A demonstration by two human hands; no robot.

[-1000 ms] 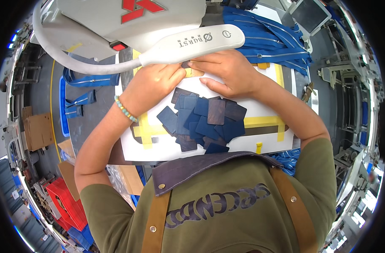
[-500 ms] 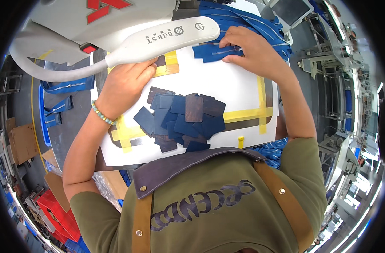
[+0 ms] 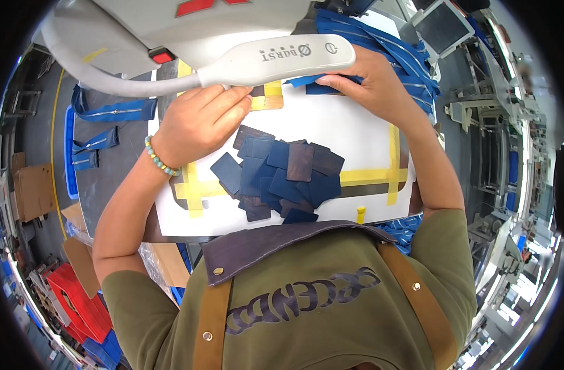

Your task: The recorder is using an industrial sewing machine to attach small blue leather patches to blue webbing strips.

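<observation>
Two hands are up at the far edge of the white board point(image 3: 368, 132). The right hand point(image 3: 371, 86) is over a dark blue leather piece point(image 3: 322, 86), fingertips pressing on it just under the white lamp head point(image 3: 276, 58). The fingers lie fairly flat; I cannot tell whether they are pinching the piece or only pinning it down. The left hand point(image 3: 199, 123) rests palm down on the board near the yellow tape point(image 3: 269, 95), fingers loosely curled, holding nothing that I can see. A beaded bracelet point(image 3: 158, 157) sits on that wrist.

Between the forearms lies the pile of blue and brown leather patches point(image 3: 282, 176), overlapping one another at the middle of the board, well short of both hands. Long blue zipper strips point(image 3: 109, 111) lie off to the left on the dark table point(image 3: 100, 191).

My read: to do this well, the right fingertips should keep the piece flat and square to the tape, while the left hand steadies the board so nothing slides. The lamp hangs very close over both hands, so low, small movements look wise.
</observation>
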